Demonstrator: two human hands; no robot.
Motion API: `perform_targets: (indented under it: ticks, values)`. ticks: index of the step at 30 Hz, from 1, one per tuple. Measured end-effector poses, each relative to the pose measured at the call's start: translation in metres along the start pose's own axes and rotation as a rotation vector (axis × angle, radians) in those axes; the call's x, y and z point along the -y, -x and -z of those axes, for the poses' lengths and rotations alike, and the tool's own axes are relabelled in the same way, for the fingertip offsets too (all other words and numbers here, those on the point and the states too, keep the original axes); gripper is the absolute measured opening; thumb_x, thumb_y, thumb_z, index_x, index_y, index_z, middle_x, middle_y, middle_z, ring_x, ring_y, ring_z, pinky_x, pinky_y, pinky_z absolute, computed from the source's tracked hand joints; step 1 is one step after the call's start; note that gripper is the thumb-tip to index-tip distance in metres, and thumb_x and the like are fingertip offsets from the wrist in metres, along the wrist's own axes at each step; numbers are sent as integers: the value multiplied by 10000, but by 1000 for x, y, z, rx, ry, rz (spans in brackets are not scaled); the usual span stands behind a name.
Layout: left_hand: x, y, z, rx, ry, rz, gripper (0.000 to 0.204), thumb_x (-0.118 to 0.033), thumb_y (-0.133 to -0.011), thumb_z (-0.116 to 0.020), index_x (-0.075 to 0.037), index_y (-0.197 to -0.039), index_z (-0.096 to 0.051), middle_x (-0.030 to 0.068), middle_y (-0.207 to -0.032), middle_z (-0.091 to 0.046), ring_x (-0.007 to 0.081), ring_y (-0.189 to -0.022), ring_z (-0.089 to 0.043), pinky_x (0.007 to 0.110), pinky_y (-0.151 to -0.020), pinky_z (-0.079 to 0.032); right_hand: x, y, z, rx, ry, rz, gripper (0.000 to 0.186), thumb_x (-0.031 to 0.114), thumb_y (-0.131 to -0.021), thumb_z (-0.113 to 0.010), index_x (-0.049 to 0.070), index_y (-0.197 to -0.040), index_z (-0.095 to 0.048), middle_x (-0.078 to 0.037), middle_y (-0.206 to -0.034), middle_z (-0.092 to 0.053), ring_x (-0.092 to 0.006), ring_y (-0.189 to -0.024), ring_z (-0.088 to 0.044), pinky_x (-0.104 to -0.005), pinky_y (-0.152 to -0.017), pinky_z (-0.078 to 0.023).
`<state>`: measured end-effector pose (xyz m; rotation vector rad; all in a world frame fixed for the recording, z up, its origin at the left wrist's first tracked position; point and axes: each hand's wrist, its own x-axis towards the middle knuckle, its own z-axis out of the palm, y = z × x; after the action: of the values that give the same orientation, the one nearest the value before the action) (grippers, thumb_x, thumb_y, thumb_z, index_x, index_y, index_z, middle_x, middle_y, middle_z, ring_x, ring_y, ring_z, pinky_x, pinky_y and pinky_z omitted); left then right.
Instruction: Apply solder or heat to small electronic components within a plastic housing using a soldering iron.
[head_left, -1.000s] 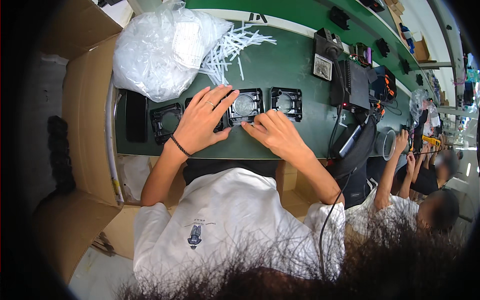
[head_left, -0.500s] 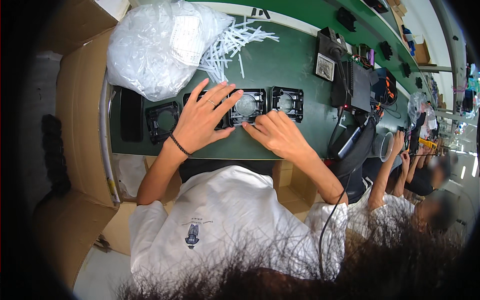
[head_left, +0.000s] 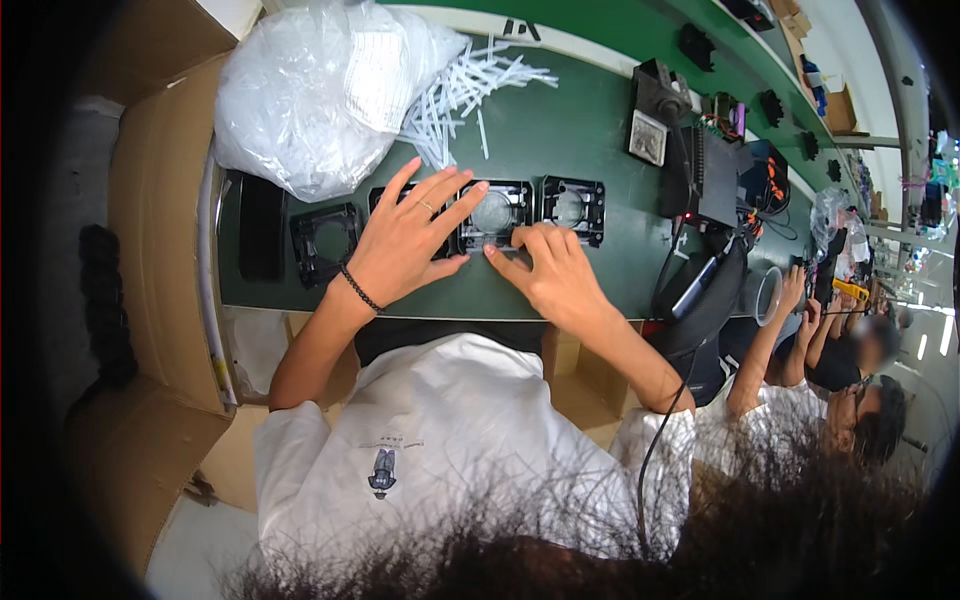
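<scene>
Square black plastic fan frame (head_left: 497, 214) with a round opening sits on the green desk (head_left: 560, 130), between 2 like frames (head_left: 573, 203). Left hand (head_left: 410, 240) lies flat and spread across its left edge, right hand (head_left: 555, 272) presses fingertips at its near edge; neither grip encloses it. Risk: uneven press could skew or slide it (judgement). The left palm hides another frame.

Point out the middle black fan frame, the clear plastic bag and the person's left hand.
Middle black fan frame (head_left: 495, 212), head view, round centre opening.
Clear plastic bag (head_left: 310, 95), head view, bulging middle.
Left hand (head_left: 405, 240), head view, back of hand.
</scene>
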<state>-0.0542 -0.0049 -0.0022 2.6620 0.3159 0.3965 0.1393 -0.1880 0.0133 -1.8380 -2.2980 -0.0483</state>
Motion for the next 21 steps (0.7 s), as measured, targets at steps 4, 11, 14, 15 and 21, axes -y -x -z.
perform_targets:
  ticks: [4, 11, 14, 15, 21]
  values:
    - [0, 2, 3, -2, -39, -5, 989, -295, -732, -920, -156, -1608, -483, 84, -1603, -517, 293, -1501, -475, 545, -1303, -253, 6, -24, 15, -102, -202, -98, 305, 89, -889, -752, 73, -1194, -758, -109, -1139, -610, -287, -1108, -603, -400, -912, -473]
    - [-16, 37, 39, -182, 24, 193, 1085, -287, -665, -972, -82, -1606, -472, 133, -1597, -538, 349, -1512, -464, 548, -1281, -290, -63, -131, -24, -232, -430, -488, 362, 63, -856, -811, 9, -1152, -609, -186, -896, -735, -379, -820, -743, -476, -726, -587]
    - [-15, 55, 41, -270, 65, 237, 1032, -266, -691, -963, -76, -1588, -492, 137, -1584, -554, 366, -1501, -477, 549, -1276, -301, -76, -144, -43, -82, -330, -641, 403, 31, -831, -799, -9, -1184, -610, -188, -903, -767, -370, -854, -771, -462, -767, -606]
    - [-18, 60, 43, -308, 49, 229, 935, -200, -720, -952, -54, -1547, -538, 157, -1548, -581, 363, -1464, -515, 518, -1242, -361, -78, -141, -38, -60, -360, -651, 403, 15, -824, -789, -12, -1189, -620, -190, -894, -772, -377, -852, -772, -462, -769, -605]
    - [-34, 68, 24, -503, 281, 268, 718, -94, -785, -915, -31, -1439, -625, 173, -1408, -662, 352, -1298, -628, 439, -1099, -502, -42, -109, 13, -93, -1062, -556, 303, -30, -870, -781, -44, -1152, -670, -101, -912, -768, -146, -850, -758, -298, -783, -600]
